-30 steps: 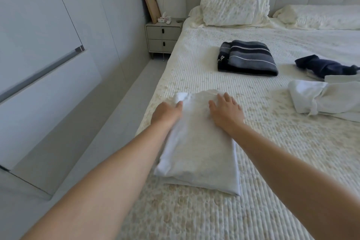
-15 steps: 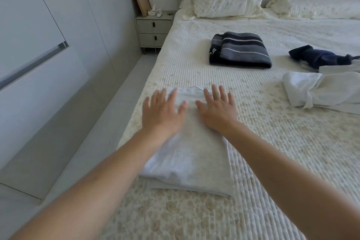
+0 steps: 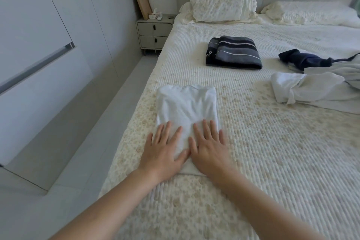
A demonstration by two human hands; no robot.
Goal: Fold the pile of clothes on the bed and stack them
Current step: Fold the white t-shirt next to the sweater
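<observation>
head view. white top, folded to a rectangle, lies near the left edge of the bed. left hand and right hand both lie flat on its near end, fingers straight and spread, thumbs almost meeting. neither grips anything; palms just press the cloth.

striped stack sits further up the bed, well apart from the white top. unfolded pile lies to the right, pale cloth with a dark navy piece behind it.

step in hand looks like smoothing the fold. to do it well: push flat palms from the near end toward the far edge so air and creases leave at the open side, keep pressure even so the layers don't slide out of square. the far corners look a bit rumpled; worth a pass there. then lift from underneath with both hands, so the fold holds, and set it on the striped stack with edges lined up.
</observation>
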